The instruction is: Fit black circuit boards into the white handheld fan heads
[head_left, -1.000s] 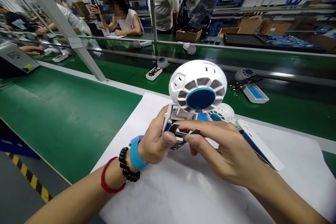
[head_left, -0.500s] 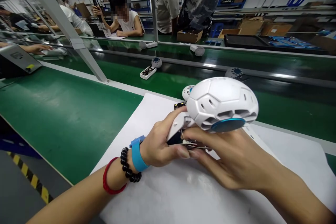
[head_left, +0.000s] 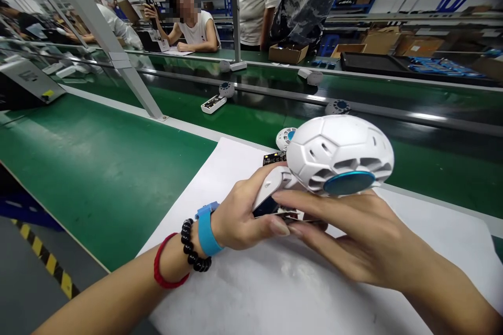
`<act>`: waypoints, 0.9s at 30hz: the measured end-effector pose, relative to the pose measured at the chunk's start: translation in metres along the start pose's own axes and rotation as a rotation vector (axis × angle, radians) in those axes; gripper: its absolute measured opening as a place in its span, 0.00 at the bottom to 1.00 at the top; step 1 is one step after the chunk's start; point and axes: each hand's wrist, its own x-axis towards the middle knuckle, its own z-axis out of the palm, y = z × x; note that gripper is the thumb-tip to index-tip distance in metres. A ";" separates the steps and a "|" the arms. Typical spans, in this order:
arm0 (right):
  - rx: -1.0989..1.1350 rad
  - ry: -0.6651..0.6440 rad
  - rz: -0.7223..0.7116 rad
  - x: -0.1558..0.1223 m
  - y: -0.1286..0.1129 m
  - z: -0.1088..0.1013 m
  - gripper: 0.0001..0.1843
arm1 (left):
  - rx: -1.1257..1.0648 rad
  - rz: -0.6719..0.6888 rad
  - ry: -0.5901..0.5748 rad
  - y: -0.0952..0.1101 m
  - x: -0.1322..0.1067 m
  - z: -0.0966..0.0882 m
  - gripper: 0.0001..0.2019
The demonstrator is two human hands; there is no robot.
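Observation:
Above a white sheet (head_left: 243, 293), my left hand (head_left: 239, 214) is closed round the body of a white handheld fan (head_left: 338, 146). Its round head, with a blue disc at the centre, tilts over my right hand (head_left: 365, 241). The fan's body is open, and a small circuit board (head_left: 290, 214) shows between my hands. My right index finger and thumb pinch this board's edge; the fingertips partly hide it. Just behind, a second fan (head_left: 283, 138) with a bare circuit board (head_left: 274, 158) is mostly covered by the held one.
Beyond the sheet runs a green conveyor belt (head_left: 184, 99) carrying several fans, one with its board exposed (head_left: 213, 103). A slanted metal post (head_left: 98, 31) rises at left. Across the line, a seated person (head_left: 196, 29) and standing people are near a cardboard box (head_left: 288, 53).
Fans on the near belt have shifted left, those on the far side right. The held fan has moved slightly right in view. Both hands keep their grip, with small right finger movements.

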 end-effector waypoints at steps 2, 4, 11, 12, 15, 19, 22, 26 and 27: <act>-0.042 0.028 -0.020 -0.001 0.001 0.001 0.13 | -0.002 0.051 -0.003 0.002 0.000 0.001 0.33; -0.067 0.071 -0.047 -0.001 0.000 0.002 0.11 | -0.025 0.094 -0.017 0.005 0.001 0.002 0.30; -0.026 0.146 -0.049 0.004 -0.008 0.006 0.14 | -0.112 0.070 -0.008 0.016 0.007 0.002 0.31; -0.005 0.139 -0.031 0.005 -0.009 0.005 0.13 | -0.099 0.060 -0.006 0.016 0.007 0.002 0.31; 0.081 0.095 0.054 0.009 -0.013 0.004 0.12 | -0.059 0.039 0.006 0.015 0.006 0.003 0.32; 0.106 0.145 0.121 0.011 -0.018 0.010 0.11 | -0.054 0.041 0.080 0.012 0.003 0.007 0.31; 0.088 0.286 0.105 0.011 -0.019 0.017 0.08 | -0.033 0.027 0.165 0.009 0.002 0.009 0.32; 0.115 0.271 0.118 0.011 -0.018 0.018 0.07 | -0.023 0.007 0.174 0.007 0.001 0.008 0.34; 0.134 0.242 0.139 0.011 -0.018 0.016 0.08 | -0.027 0.003 0.165 0.007 0.001 0.008 0.33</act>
